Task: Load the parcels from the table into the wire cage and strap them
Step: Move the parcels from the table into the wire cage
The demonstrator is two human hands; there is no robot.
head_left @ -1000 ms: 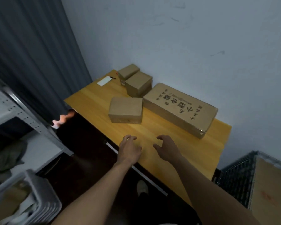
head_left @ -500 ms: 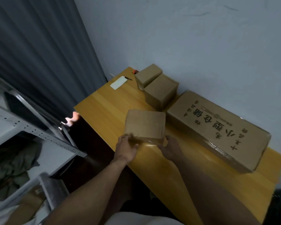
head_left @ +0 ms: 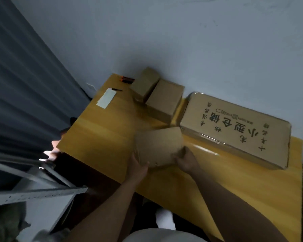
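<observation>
One small plain parcel is gripped at its near corners by left hand and right hand, tilted over the wooden table, just left of the large carton printed 小型仓储.

The long flat carton bears large black characters, 小型仓储, seen upside down.

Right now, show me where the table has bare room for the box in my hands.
Bare: the table on its left, between the paper slip and the held box; also the near strip before the long printed box. Crowded: the wall side, where two small boxes sit beside the long one.
</observation>
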